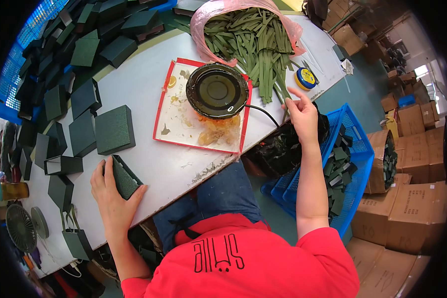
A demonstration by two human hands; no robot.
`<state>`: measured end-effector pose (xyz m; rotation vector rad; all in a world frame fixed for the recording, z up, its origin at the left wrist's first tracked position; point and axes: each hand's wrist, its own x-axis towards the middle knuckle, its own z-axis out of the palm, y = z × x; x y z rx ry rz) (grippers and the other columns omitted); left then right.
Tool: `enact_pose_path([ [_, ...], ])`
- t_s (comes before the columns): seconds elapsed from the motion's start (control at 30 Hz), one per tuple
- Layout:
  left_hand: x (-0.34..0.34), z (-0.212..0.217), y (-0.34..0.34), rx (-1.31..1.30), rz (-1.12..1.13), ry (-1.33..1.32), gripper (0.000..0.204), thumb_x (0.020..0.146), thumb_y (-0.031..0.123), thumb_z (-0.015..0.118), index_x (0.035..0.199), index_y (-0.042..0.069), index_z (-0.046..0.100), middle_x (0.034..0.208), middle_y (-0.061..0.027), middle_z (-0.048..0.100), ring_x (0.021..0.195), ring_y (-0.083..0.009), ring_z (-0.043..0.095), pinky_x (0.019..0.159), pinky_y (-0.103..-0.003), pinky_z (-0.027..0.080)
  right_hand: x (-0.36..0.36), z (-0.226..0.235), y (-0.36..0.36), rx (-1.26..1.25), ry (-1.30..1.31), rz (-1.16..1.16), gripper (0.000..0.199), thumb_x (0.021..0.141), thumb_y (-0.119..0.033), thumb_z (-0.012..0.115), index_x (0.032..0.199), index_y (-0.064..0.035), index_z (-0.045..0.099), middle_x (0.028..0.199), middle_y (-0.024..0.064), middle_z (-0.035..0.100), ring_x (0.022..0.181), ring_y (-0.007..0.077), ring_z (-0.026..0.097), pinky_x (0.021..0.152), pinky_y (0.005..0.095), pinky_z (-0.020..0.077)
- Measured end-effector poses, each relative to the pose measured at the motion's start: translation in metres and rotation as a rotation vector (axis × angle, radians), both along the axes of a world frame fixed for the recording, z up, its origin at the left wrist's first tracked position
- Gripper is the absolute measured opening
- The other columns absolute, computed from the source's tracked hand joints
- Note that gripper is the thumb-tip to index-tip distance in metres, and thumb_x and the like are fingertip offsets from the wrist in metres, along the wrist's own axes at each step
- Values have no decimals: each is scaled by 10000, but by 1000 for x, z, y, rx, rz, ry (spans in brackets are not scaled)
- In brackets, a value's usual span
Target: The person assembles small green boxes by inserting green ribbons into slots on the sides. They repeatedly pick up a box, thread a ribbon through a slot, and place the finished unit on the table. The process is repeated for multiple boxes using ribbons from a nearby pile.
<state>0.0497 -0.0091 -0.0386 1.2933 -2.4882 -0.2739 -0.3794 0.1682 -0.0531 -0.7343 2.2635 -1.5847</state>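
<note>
Near the table's front edge my left hand (109,191) is wrapped round a dark green box (125,180), thumb on its near side and fingers along its left. My right hand (303,116) is raised past the table's right front edge, its thumb and forefinger pinched on the end of a green strip (284,113). More green strips (263,47) spill from a pink plastic bag (199,30) just beyond it. Between my hands a round black pot (217,90) of dark liquid stands on a red-edged tray (193,145) stained with amber residue.
Several green boxes (114,130) lie left on the white table (171,174), piled higher at the back left. A blue-yellow round tin (305,78) sits at right. Below are a black bag (278,151) and a blue crate (363,164) of green pieces; cartons (414,208) are stacked beyond.
</note>
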Motion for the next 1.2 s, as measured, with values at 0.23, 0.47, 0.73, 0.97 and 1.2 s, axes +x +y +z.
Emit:
enact_pose_path([
  [0.23,0,1,0,19,-14,6,990,611,274,891,1460,70,424,1401,-190,442,1292,-392,412,1091,-497,339,29,20,15,-273,-365,252,290,952,-27,577,1226,32,652,1092,141,722,545,41,495,501,184,402],
  [0.47,5,3,11,560,-429,490,1224,509,507,933,1463,-34,388,1371,-206,489,1258,-368,489,1082,-463,366,97,37,32,-141,-81,31,119,901,-49,721,997,21,731,742,-18,655,646,14,534,549,182,384],
  [0.73,-66,-6,48,1350,-1157,570,1288,527,637,868,1541,42,342,1635,-259,19,1474,-376,258,1171,-463,254,169,38,22,-185,-292,441,70,871,-50,754,916,3,768,891,3,558,806,73,510,667,217,389],
  [0.97,-79,-4,56,1574,-1008,566,1317,467,621,888,1503,-17,382,1541,-178,319,1388,-287,387,1150,-395,290,177,33,9,-279,-513,449,175,929,-87,699,1072,12,723,1026,85,655,975,153,613,854,297,512],
  [1.2,-74,-3,56,1368,-1060,479,1274,497,593,896,1494,-14,386,1549,-199,303,1432,-320,327,1160,-427,276,179,26,4,-386,-764,370,238,950,-114,686,1132,35,651,882,105,700,810,178,677,778,299,534],
])
